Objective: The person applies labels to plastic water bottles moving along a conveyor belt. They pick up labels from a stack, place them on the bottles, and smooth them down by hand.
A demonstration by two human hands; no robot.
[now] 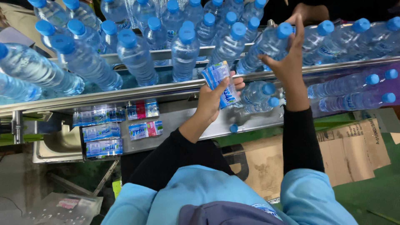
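A: Start at the left. What is there?

B: Clear plastic bottles with blue caps (85, 62) crowd the metal conveyor (125, 92), some upright, some leaning. Below the rail, on a steel surface (175, 121), lie flat stacks of blue label sleeves (104, 148), a few with a red patch.

A: And the left hand?

B: The left hand (212, 98) is just below the rail, near the middle. Its grip is closed around a small bundle of label sleeves (221, 83), thumb and fingers pinching it so it stands up over the rail edge.

A: The right hand?

B: The right hand (287, 58) reaches over the rail. Its grip is wide, fingers spread against the side of a tilted bottle (266, 43) on the belt, touching its body below the blue cap. Whether it fully clasps the bottle, I cannot tell.

A: Further right?

B: More bottles lie on their sides (354, 100) beyond the rail, caps pointing right. Another person's hand (310, 12) shows at the top edge. Flattened cardboard (354, 150) lies on the green floor below.
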